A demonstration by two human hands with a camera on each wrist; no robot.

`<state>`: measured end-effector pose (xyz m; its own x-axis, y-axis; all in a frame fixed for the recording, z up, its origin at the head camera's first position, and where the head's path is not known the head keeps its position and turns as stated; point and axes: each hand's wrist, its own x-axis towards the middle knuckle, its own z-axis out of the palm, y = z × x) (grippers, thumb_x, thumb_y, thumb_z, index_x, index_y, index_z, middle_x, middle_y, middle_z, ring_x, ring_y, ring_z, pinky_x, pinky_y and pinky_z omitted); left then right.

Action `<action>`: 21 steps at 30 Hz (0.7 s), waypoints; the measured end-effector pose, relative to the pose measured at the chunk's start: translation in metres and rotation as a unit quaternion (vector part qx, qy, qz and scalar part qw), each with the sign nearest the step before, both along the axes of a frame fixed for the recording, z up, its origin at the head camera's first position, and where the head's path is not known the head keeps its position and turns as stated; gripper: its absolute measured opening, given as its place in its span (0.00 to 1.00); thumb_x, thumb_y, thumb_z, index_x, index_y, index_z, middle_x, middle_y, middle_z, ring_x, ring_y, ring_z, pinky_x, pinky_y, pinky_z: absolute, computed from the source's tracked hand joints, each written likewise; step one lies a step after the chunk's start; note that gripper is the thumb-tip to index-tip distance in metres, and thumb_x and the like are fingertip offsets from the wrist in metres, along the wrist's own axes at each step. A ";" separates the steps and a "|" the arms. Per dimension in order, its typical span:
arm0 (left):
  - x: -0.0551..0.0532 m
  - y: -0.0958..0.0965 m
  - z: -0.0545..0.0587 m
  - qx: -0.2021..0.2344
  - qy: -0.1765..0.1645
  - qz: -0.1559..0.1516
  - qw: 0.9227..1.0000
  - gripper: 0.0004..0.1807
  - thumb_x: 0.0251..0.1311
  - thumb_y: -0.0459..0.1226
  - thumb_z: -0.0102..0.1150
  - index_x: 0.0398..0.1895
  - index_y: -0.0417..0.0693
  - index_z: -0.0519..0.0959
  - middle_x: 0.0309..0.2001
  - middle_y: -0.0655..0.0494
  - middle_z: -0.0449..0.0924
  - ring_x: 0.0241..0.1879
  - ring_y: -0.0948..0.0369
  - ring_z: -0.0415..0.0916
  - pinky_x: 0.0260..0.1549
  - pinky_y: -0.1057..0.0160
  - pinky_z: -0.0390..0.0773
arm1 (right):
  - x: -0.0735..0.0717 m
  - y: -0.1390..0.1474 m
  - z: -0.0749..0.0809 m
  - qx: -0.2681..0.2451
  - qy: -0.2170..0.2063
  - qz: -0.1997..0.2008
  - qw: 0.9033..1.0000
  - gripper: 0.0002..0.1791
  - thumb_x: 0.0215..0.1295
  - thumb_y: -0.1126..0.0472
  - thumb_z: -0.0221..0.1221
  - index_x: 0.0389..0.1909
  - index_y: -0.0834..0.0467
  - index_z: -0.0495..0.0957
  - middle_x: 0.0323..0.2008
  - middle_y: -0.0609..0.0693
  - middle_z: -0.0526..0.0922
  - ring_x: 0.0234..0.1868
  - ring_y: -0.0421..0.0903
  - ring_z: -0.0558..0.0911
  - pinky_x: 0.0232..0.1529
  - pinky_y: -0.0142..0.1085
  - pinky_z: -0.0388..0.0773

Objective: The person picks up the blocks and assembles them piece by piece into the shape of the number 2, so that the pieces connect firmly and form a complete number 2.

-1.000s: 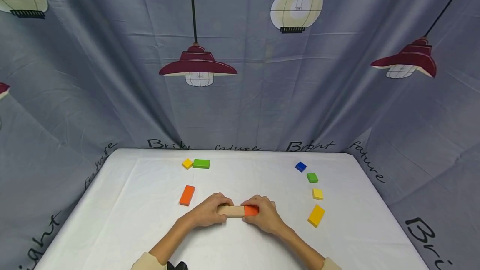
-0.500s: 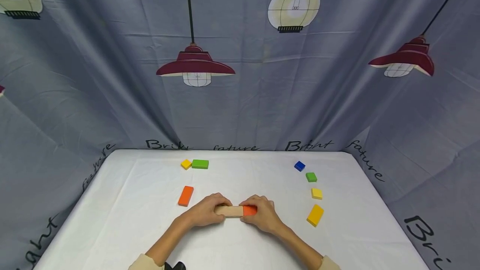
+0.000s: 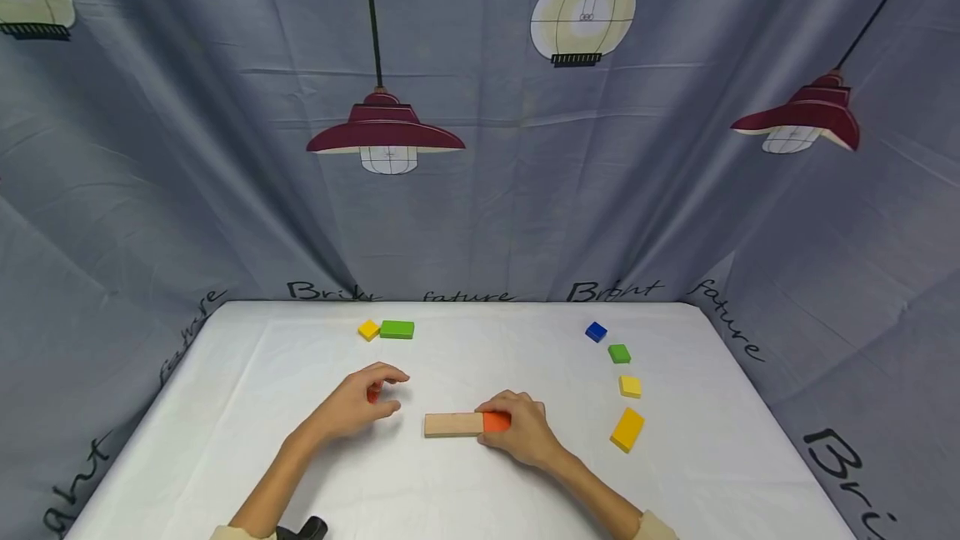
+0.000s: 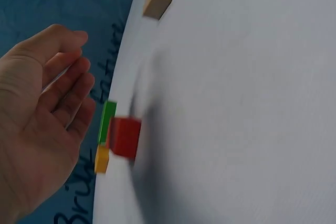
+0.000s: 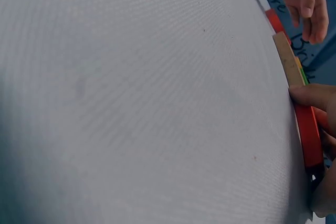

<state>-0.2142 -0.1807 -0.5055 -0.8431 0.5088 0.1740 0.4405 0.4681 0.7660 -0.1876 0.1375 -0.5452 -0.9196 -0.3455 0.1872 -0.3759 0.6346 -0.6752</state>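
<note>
My left hand (image 3: 356,400) is off the table with thumb and fingers spread apart, holding nothing. An orange block (image 3: 373,392) shows partly behind its fingers in the head view; in the left wrist view the block (image 4: 125,137) appears red, apart from the palm. My right hand (image 3: 517,427) grips another orange block (image 3: 495,422), thumb on the near side and fingers on the far side. A plain wooden block (image 3: 453,425) lies end to end with it on the white table. In the right wrist view the gripped block (image 5: 308,135) continues the line of the wooden one.
At the back left a small yellow block (image 3: 368,330) sits beside a green block (image 3: 397,330). Down the right side are a blue block (image 3: 596,332), a small green one (image 3: 619,354), a pale yellow one (image 3: 630,387) and a longer yellow block (image 3: 627,429). A printed curtain (image 3: 480,215) hangs behind.
My left hand has let go of the wooden block and moved left and away from me, over the left orange block. The right hand keeps its grip; the view shifted slightly.
</note>
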 end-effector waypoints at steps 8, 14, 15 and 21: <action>-0.005 -0.035 0.003 -0.003 -0.023 0.030 0.999 0.26 0.54 0.34 0.72 0.58 0.39 0.78 0.57 0.49 0.76 0.54 0.45 0.73 0.53 0.46 0.74 | 0.000 -0.001 -0.001 0.005 -0.008 0.000 1.000 0.18 0.47 0.58 0.77 0.42 0.47 0.88 0.40 0.39 0.84 0.40 0.42 0.73 0.44 0.44 0.60; -0.009 -0.049 -0.004 0.002 -0.088 0.047 0.995 0.31 0.54 0.37 0.73 0.62 0.40 0.75 0.61 0.46 0.73 0.60 0.45 0.70 0.59 0.41 0.68 | 0.000 0.000 0.000 0.006 -0.002 0.000 1.000 0.18 0.47 0.58 0.78 0.42 0.47 0.88 0.40 0.38 0.84 0.40 0.41 0.73 0.44 0.44 0.60; -0.010 -0.051 -0.005 0.004 -0.097 0.046 0.994 0.32 0.55 0.37 0.72 0.63 0.39 0.74 0.62 0.45 0.73 0.60 0.44 0.69 0.60 0.40 0.67 | 0.000 0.000 0.000 0.005 -0.002 0.000 1.000 0.18 0.47 0.58 0.77 0.42 0.47 0.88 0.39 0.38 0.84 0.40 0.41 0.73 0.43 0.44 0.60; -0.013 -0.057 -0.011 0.005 -0.120 0.028 0.992 0.37 0.55 0.36 0.71 0.68 0.36 0.68 0.65 0.40 0.70 0.63 0.41 0.67 0.61 0.41 0.66 | 0.000 0.000 0.000 0.003 -0.003 0.001 1.000 0.18 0.47 0.58 0.77 0.42 0.47 0.88 0.39 0.38 0.83 0.40 0.41 0.73 0.43 0.43 0.59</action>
<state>-0.2267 -0.2373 -0.5160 -0.8877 0.4594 -0.0305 0.2180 0.4778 0.8510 -0.1877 0.1378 -0.5449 -0.9199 -0.3486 0.1796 -0.3732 0.6381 -0.6735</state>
